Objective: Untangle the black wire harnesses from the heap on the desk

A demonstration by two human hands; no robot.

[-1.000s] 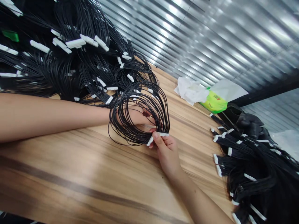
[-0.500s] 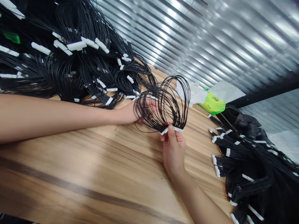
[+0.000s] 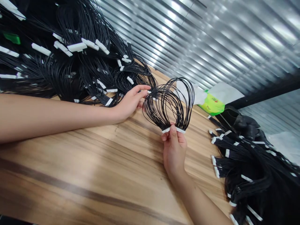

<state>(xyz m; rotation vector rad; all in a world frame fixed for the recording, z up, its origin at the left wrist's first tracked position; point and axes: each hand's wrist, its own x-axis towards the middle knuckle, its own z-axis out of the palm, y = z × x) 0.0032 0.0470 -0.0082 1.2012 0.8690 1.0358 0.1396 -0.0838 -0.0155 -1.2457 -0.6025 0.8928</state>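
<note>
My right hand [image 3: 174, 150] pinches the white connectors of a wire harness [image 3: 159, 109] between thumb and fingers. Its thin black wires rise from the connectors and bend round in wide loops above the table. Left of the loops is my left hand [image 3: 133, 101], its fingers stretched out and a little apart. The fingertips reach the edge of the looped wires; whether they touch them I cannot tell. Behind that hand lies a large heap of black wire harnesses [image 3: 93, 67] with white connectors.
On the right of the wooden table [image 3: 93, 175] is a second pile of black harnesses [image 3: 255, 165] with white ends. A bright green packet [image 3: 213, 103] and white sheets [image 3: 228, 92] lie at the back. Corrugated metal [image 3: 199, 40] stands behind the table.
My left hand has drawn back left and up, out from behind the wire loops. The looped wires have shifted slightly right, while my right hand stays on the connectors.
</note>
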